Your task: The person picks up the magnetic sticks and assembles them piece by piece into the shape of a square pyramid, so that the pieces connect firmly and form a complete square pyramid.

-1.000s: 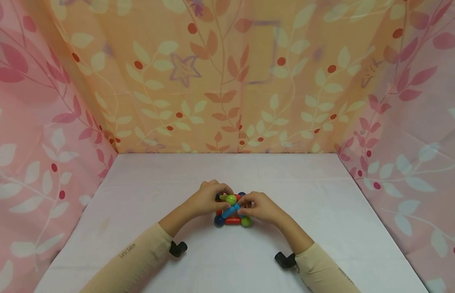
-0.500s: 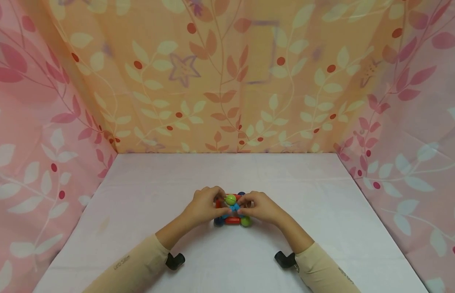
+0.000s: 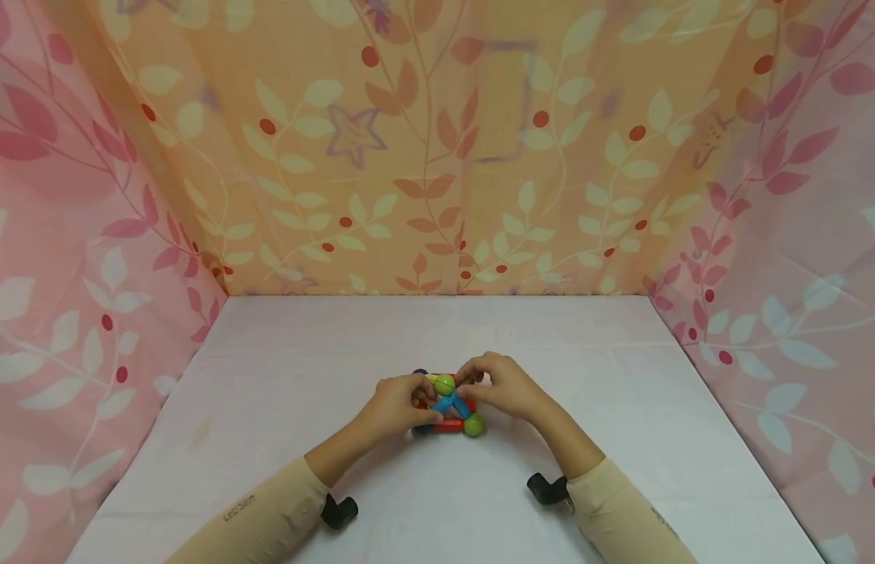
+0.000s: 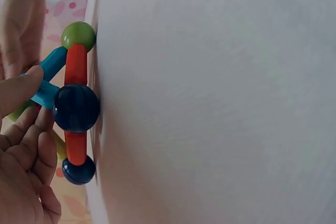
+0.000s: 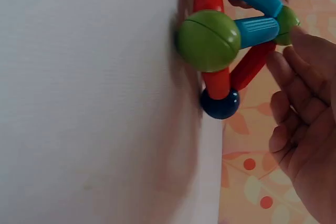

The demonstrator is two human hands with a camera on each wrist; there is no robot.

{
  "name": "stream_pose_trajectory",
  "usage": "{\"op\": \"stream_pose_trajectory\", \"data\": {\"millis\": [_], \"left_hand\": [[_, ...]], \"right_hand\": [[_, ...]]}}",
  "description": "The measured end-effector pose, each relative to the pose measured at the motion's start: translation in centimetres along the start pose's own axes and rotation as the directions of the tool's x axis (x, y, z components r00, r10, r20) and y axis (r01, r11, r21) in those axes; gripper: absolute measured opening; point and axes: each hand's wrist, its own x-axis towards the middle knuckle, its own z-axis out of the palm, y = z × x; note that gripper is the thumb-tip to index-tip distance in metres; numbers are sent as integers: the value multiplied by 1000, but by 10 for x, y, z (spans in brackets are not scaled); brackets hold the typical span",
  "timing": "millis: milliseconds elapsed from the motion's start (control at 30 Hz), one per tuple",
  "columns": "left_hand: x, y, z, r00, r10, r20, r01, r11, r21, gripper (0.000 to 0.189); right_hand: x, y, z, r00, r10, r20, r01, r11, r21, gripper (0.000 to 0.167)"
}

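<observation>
A pyramid-like frame of magnetic rods and balls stands on the table. Its base shows red rods (image 3: 449, 425), a large green ball (image 5: 209, 40) and dark blue balls (image 4: 76, 107). Blue rods (image 5: 255, 31), a sloping red rod (image 5: 253, 66) and a yellow rod (image 4: 60, 145) rise towards the top green ball (image 3: 444, 384). With thumb and fingers, my left hand (image 3: 395, 406) pinches the front-left blue rod. My right hand (image 3: 504, 385) is at the top right, thumb and fingers about the sloping red rod beside the top ball. Fingers partly hide the back corner.
A white cloth covers the table (image 3: 303, 337). Patterned curtains (image 3: 437, 157) stand behind it and on both sides. A black wrist camera mount (image 3: 340, 511) hangs from the left sleeve, another mount (image 3: 547, 489) from the right.
My left hand has moved down from the back-left part to the front-left blue rod. My right hand has shifted up and back from the right blue rod, which now shows. The frame stays put.
</observation>
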Motion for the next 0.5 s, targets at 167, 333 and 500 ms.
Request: {"op": "stream_pose_trajectory", "data": {"millis": [167, 333, 500], "left_hand": [[0, -1, 0, 1000, -4, -2, 4, 1000, 13, 27], [0, -2, 1, 1000, 15, 5, -15, 1000, 19, 25], [1, -5, 1, 1000, 16, 8, -16, 999, 33, 23]], "right_hand": [[13, -8, -5, 994, -104, 18, 104, 995, 4, 32], [21, -12, -5, 988, -103, 112, 107, 994, -24, 36], [24, -14, -4, 985, -105, 134, 111, 993, -35, 33]]}}
